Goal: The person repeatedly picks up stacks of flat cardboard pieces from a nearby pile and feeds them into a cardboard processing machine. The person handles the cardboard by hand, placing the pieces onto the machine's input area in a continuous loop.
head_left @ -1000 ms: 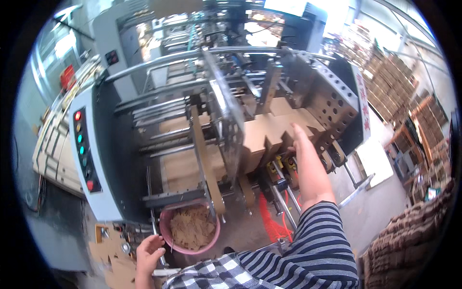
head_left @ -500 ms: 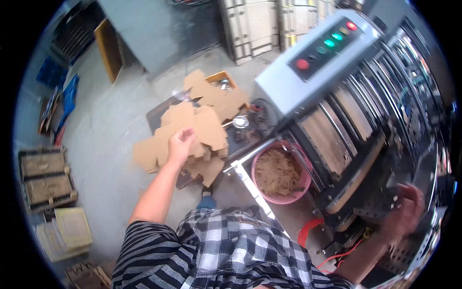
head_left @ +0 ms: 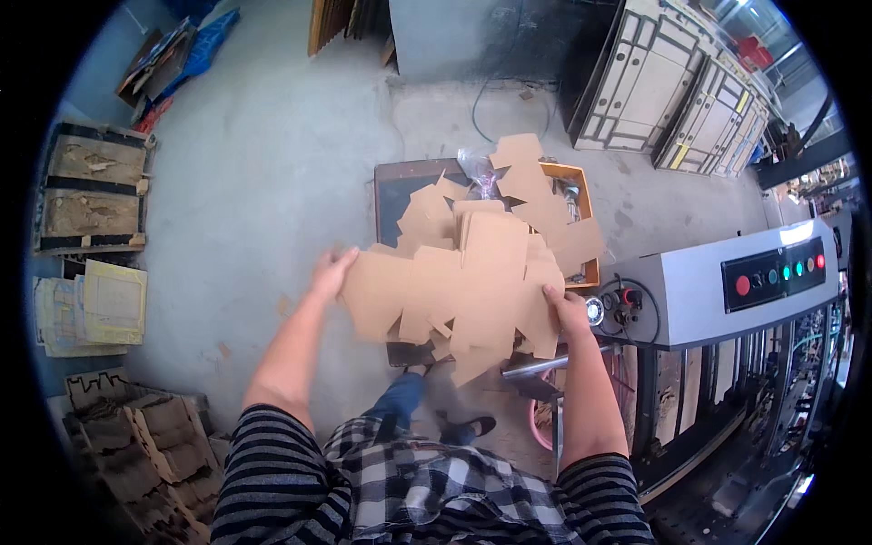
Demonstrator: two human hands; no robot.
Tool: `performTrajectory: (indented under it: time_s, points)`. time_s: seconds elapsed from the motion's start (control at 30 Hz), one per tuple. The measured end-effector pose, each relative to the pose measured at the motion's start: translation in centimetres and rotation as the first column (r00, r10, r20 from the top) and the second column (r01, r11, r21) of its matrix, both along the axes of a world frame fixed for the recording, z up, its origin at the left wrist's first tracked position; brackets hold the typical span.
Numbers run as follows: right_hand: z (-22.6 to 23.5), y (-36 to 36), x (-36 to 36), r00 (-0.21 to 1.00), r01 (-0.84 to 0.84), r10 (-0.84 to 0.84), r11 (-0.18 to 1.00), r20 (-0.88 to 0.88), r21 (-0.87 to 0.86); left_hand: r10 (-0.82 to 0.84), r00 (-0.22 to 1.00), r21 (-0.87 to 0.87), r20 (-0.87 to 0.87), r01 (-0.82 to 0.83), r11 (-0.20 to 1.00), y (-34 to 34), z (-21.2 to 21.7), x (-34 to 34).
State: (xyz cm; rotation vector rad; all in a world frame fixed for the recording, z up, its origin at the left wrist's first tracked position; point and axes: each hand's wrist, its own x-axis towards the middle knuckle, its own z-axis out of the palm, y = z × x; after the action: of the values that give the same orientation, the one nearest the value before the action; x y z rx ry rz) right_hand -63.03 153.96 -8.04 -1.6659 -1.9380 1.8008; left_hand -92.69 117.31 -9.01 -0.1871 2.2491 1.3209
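Between the person's two hands, right in front of the body, lies a flat pile of notched brown cardboard blanks (head_left: 472, 282), spread over a low dark platform (head_left: 400, 191) that stands on the floor (head_left: 236, 182). The top layer's long axis runs across the body from left to right, and its cut notches face the person. The left hand (head_left: 334, 274) is at the far left end, so the cardboard stretches away to its right; its fingertips meet the edge, though I cannot tell whether they grip it or only rest there. The right hand (head_left: 569, 311) is at the opposite end, so the cardboard extends to its left; it pinches the edge narrowly, thumb on top, the other fingers mostly hidden. Neither hand is nearer, since each touches its own end, and the wide middle of the pile is bare of fingers.

Behind the pile, away from the person, more loose blanks (head_left: 536, 191) partly cover an orange tray (head_left: 593, 272), and a clear plastic bag (head_left: 480, 173) sits just beside them. To the right of the right hand is a grey machine housing (head_left: 690, 291) with a button panel (head_left: 767, 272); partly hidden by the right forearm is a pink tub (head_left: 533, 420).
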Motion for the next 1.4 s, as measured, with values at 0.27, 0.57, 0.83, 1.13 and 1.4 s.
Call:
performTrajectory:
  time_s: [0.27,0.57,0.83,1.13,1.4]
  points:
    - [-1.0,1.0,-2.0,0.990,0.142,-0.142,0.989,0.004,-0.050,-0.025,0.999,0.177,0.036,0.019,0.984,0.7,-3.3,1.2]
    - [-1.1,1.0,-2.2,0.992,0.130,-0.129,0.990,0.011,-0.046,-0.059,0.997,0.010,-0.050,0.060,0.998,0.8,-1.0,2.7]
    - [1.1,0.7,-1.2,0.946,0.181,-0.273,0.891,-0.173,-0.417,0.032,0.981,0.019,-0.190,-0.028,0.999,1.9,2.0,4.3]
    - [2.9,0.8,1.4,0.863,0.014,-0.157,0.958,-0.480,-0.288,0.131,0.966,0.513,-0.224,0.002,0.859,0.3,6.0,4.4]
    - [6.9,0.5,3.1,0.853,-0.147,0.249,0.958,-0.459,0.246,-0.214,0.848,0.357,-0.485,0.415,0.837,-3.7,9.5,2.8]
